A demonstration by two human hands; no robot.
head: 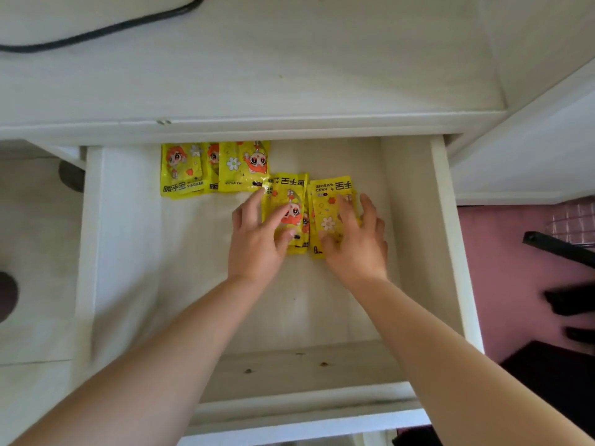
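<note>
Nearest the camera, two bare forearms are reaching forward over the front wall of an open white drawer (180, 268).

The left grip (257, 243) is lying palm down on the left yellow packet (285, 191). It is released: the fingers are spreading loosely over the packet's face and left edge, pressing on it rather than closing round it. The edge of a further packet is showing under this one on its right side.

The right grip (357, 246) is likewise released. It is resting palm down on the right yellow packet (325, 204), with the thumb lying on the lower face and the fingers fanning out across the right edge.

Both packets are lying flat on the drawer floor, side by side and just apart, right of centre, with their printed tops pointing away from the person. The right one is showing the words "HAND WARMER" upside down.

Farther back, a row of matching yellow packets (212, 169) is lying overlapped against the rear left of the drawer. Its nearest corner is touching the left yellow packet.

Beyond the drawer, the white table (289, 75) is carrying a black cable (106, 29) curving across its far left corner. A pale floor (35, 236) is showing to the left, and a maroon surface (502, 268) to the right.
</note>
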